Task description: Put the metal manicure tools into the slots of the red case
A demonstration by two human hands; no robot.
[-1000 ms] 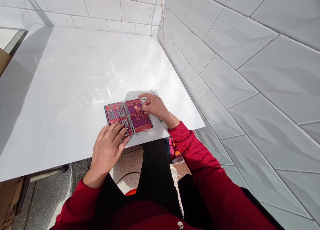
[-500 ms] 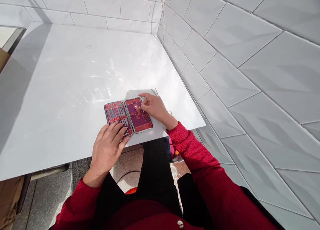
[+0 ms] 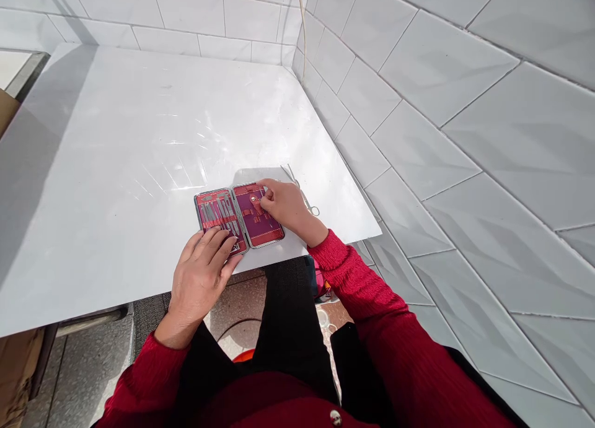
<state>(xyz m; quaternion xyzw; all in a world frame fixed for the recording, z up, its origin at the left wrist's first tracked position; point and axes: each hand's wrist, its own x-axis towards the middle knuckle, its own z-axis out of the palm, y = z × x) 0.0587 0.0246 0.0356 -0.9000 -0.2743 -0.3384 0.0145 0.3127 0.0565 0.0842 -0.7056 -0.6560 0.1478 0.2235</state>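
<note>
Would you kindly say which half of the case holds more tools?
The left half, partly under the left hand: it shows many metal tools, the right half few.

The case (image 3: 264, 236), red and purple inside with a metal rim, lies flat and opened out like a book. In its left half, slim metal tools (image 3: 211, 210) lie side by side under a red strap (image 3: 227, 220), near ends partly covered. Its right half has a red tab (image 3: 255, 203). Right of the case lie metal scissors (image 3: 297, 182), tips apart, partly hidden.
</note>
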